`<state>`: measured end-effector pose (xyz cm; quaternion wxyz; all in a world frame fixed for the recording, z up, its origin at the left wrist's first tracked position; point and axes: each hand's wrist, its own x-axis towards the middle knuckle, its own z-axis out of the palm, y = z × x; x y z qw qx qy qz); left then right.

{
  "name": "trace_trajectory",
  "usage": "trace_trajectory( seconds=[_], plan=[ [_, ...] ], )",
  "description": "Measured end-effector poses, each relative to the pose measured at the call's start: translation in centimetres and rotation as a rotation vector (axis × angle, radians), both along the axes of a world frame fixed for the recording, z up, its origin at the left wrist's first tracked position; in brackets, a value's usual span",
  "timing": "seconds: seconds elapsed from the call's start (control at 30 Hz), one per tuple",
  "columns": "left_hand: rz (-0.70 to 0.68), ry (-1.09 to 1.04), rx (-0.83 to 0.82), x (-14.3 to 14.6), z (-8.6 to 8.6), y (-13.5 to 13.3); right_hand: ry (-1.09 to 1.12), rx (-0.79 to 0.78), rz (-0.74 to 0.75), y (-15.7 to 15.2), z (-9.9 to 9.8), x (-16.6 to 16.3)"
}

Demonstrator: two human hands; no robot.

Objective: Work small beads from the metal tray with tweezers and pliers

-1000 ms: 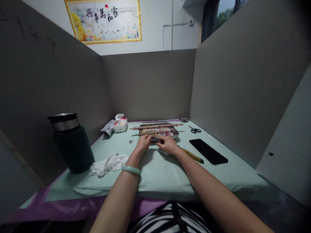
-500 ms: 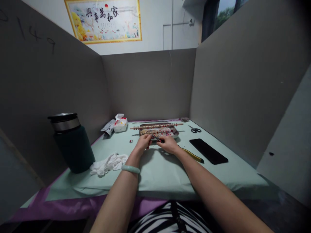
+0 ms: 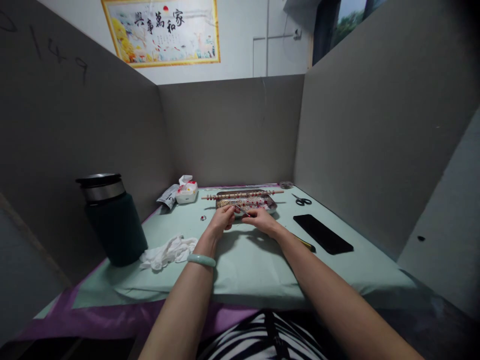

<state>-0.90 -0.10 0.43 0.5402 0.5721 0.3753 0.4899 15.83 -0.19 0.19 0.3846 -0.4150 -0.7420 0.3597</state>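
Note:
My left hand (image 3: 222,218), with a pale jade bangle (image 3: 201,260) at its wrist, is closed in a pinch. Whatever lies between its fingertips is too small to make out. Close by on the right, my right hand (image 3: 261,221) grips a slim pointed metal tool (image 3: 243,211), its tip reaching the left fingertips; its exact kind is unclear. Both hands are above the table at the near edge of a metal tray (image 3: 275,208) of small beads. A wooden stick (image 3: 244,195) strung with red beaded rings lies across the tray.
Yellow-and-black handles (image 3: 306,244) show partly under my right forearm, beside a black phone (image 3: 322,233). Black scissors (image 3: 302,200) lie further back. To the left are a beaded ring (image 3: 203,218), crumpled white cloth (image 3: 168,252), tissue pack (image 3: 186,193) and dark green flask (image 3: 114,225). Grey partitions (image 3: 232,130) enclose the table.
My right hand has turned slightly, and the tool's dark handle part is less visible. The right forearm now covers more of the yellow-and-black handles. My left hand stays nearly in place.

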Motion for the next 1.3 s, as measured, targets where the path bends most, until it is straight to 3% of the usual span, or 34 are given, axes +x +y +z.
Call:
trace_trajectory(
  seconds=[0.3,0.47,0.83,1.0,1.17,1.3],
  plan=[
    [0.016,0.095,-0.042,-0.09,0.22,-0.27,-0.032,0.058,-0.038,0.55,-0.47,0.11],
    [0.029,0.051,-0.032,-0.13,0.10,0.02,-0.038,0.076,0.011,0.53,-0.52,-0.02],
    [0.009,0.073,-0.034,-0.03,0.00,0.09,-0.136,0.213,-0.038,0.81,-0.97,-0.29],
    [0.004,0.073,-0.027,-0.19,-0.20,0.32,-0.084,0.163,-0.011,0.51,-0.70,-0.23],
    [-0.104,0.007,0.001,-0.38,-0.13,0.18,0.006,-0.034,0.076,0.14,-0.35,-0.03],
    [0.032,0.107,-0.018,-0.10,-0.17,0.30,-0.041,0.062,0.005,0.27,-0.51,-0.11]
  ],
)
